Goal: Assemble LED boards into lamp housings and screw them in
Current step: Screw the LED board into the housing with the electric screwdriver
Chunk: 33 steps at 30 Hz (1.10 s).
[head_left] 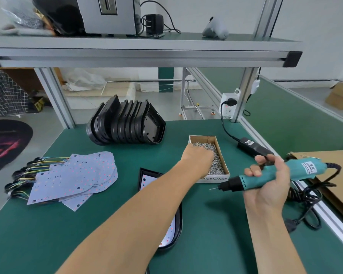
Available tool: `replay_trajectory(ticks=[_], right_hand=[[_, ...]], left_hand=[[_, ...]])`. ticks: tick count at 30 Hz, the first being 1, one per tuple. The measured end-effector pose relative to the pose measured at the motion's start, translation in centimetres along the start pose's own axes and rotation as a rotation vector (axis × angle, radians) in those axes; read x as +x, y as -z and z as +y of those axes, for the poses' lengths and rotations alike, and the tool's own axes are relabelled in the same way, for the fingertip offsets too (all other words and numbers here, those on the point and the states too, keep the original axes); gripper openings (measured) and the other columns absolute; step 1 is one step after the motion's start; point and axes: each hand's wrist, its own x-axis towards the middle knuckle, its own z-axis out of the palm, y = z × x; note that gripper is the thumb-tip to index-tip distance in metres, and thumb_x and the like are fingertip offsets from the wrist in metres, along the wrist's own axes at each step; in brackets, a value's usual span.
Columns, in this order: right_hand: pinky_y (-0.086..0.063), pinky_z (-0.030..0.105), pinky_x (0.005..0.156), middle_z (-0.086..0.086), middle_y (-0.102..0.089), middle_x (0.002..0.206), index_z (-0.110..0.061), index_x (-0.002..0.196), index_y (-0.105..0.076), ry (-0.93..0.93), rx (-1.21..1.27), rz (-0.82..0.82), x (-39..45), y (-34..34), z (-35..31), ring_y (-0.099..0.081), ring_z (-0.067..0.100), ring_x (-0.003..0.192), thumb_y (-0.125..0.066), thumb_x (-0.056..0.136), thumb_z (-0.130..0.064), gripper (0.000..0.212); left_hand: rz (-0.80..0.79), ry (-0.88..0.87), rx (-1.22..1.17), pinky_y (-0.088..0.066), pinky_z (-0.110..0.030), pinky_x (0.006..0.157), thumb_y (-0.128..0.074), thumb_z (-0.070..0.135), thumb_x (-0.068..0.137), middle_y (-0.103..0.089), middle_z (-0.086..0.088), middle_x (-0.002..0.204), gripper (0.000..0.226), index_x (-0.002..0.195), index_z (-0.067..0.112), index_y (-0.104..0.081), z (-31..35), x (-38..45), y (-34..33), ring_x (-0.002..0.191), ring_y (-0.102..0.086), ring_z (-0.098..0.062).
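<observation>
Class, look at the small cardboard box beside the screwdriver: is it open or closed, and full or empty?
Open and partly full: the cardboard box has no lid, screws cover its floor, and the left hand reaches into it.

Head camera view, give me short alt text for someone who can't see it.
A person's left hand reaches into a cardboard box of screws while the right hand grips a teal electric screwdriver; a lamp housing holding an LED board lies on the green bench.
</observation>
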Motion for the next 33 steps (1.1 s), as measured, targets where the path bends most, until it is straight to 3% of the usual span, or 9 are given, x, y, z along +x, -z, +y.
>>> replay_trajectory(ticks=[4, 6, 9, 12, 16, 20, 24, 28, 33], right_hand=[[-0.041, 0.022, 0.053, -0.001, -0.064, 0.080, -0.020, 0.087, -0.060, 0.000, -0.006, -0.005, -0.1, -0.2, 0.1, -0.041, 0.010, 0.051, -0.053, 0.100, -0.025, 0.016], [-0.040, 0.022, 0.052, -0.001, -0.064, 0.080, -0.020, 0.087, -0.059, 0.002, -0.005, 0.004, -0.1, -0.3, 0.1, -0.041, 0.010, 0.051, -0.053, 0.100, -0.025, 0.016], [-0.040, 0.023, 0.053, -0.001, -0.063, 0.080, -0.020, 0.087, -0.060, -0.005, -0.001, 0.010, -0.3, -0.5, 0.2, -0.041, 0.010, 0.052, -0.054, 0.100, -0.025, 0.016], [-0.040, 0.023, 0.054, -0.002, -0.063, 0.079, -0.019, 0.089, -0.058, -0.009, -0.003, 0.019, -0.5, -0.8, 0.2, -0.041, 0.010, 0.052, -0.055, 0.100, -0.026, 0.013], [-0.040, 0.024, 0.056, -0.001, -0.060, 0.081, -0.019, 0.090, -0.056, -0.003, 0.046, 0.005, -0.7, -1.4, -0.1, -0.040, 0.012, 0.054, -0.058, 0.096, -0.027, 0.010], [-0.039, 0.024, 0.056, -0.001, -0.058, 0.080, -0.019, 0.086, -0.058, 0.003, 0.098, -0.027, -1.4, -3.0, -0.1, -0.040, 0.013, 0.055, -0.058, 0.096, -0.027, 0.012], [-0.040, 0.023, 0.055, -0.002, -0.058, 0.080, -0.019, 0.084, -0.059, -0.022, 0.173, -0.077, -2.6, -4.7, -0.1, -0.041, 0.011, 0.054, -0.059, 0.096, -0.028, 0.014], [-0.040, 0.023, 0.055, -0.001, -0.058, 0.081, -0.019, 0.084, -0.060, -0.045, 0.209, -0.123, -4.6, -6.3, 0.0, -0.041, 0.011, 0.054, -0.061, 0.094, -0.027, 0.014], [-0.040, 0.023, 0.055, -0.001, -0.059, 0.080, -0.018, 0.088, -0.059, -0.055, 0.208, -0.173, -6.8, -7.9, 0.5, -0.041, 0.011, 0.054, -0.057, 0.099, -0.028, 0.015]], left_hand=[[0.076, 0.015, -0.039, -0.034, -0.038, 0.079, -0.062, 0.012, 0.093, -0.059, -0.002, 0.080, 0.028, 0.071, 0.018, -0.046, -0.3, -0.1, -1.0, 0.083, -0.051, -0.025], [0.108, 0.045, -0.116, -0.039, -0.038, 0.084, -0.063, 0.013, 0.094, -0.069, -0.003, 0.097, 0.007, 0.090, 0.018, -0.063, -0.6, -0.2, -1.6, 0.095, -0.058, -0.025], [0.149, 0.094, -0.268, -0.042, -0.038, 0.093, -0.062, 0.014, 0.097, -0.072, -0.002, 0.107, 0.011, 0.104, 0.018, -0.069, -1.2, -0.6, -1.9, 0.106, -0.061, -0.026], [0.201, 0.170, -0.645, -0.049, -0.037, 0.090, -0.055, 0.017, 0.101, -0.071, -0.002, 0.105, 0.012, 0.104, 0.016, -0.067, -1.5, -1.5, -1.4, 0.101, -0.063, -0.023], [0.217, 0.303, -1.277, -0.041, -0.013, 0.051, -0.047, 0.023, 0.104, -0.057, 0.009, 0.080, 0.014, 0.092, 0.022, -0.056, -1.8, -4.2, -1.0, 0.058, -0.053, 0.003], [0.231, 0.389, -1.759, -0.035, -0.027, 0.060, -0.046, 0.009, 0.101, -0.049, -0.005, 0.077, 0.018, 0.085, 0.013, -0.053, -1.4, -7.5, -0.1, 0.063, -0.040, -0.015], [0.135, 0.328, -2.332, -0.035, -0.023, 0.054, -0.053, 0.010, 0.105, -0.052, -0.003, 0.074, 0.020, 0.085, 0.014, -0.052, -1.3, -11.7, 0.3, 0.062, -0.043, -0.013], [0.065, 0.382, -2.625, -0.038, -0.023, 0.056, -0.058, 0.012, 0.097, -0.051, -0.004, 0.077, 0.012, 0.086, 0.013, -0.053, -1.3, -15.3, 0.5, 0.063, -0.043, -0.015], [0.190, 0.420, -2.751, -0.049, -0.023, 0.058, -0.070, 0.014, 0.088, -0.057, -0.005, 0.080, 0.011, 0.084, 0.011, -0.061, -0.4, -17.9, 0.9, 0.065, -0.053, -0.014]])
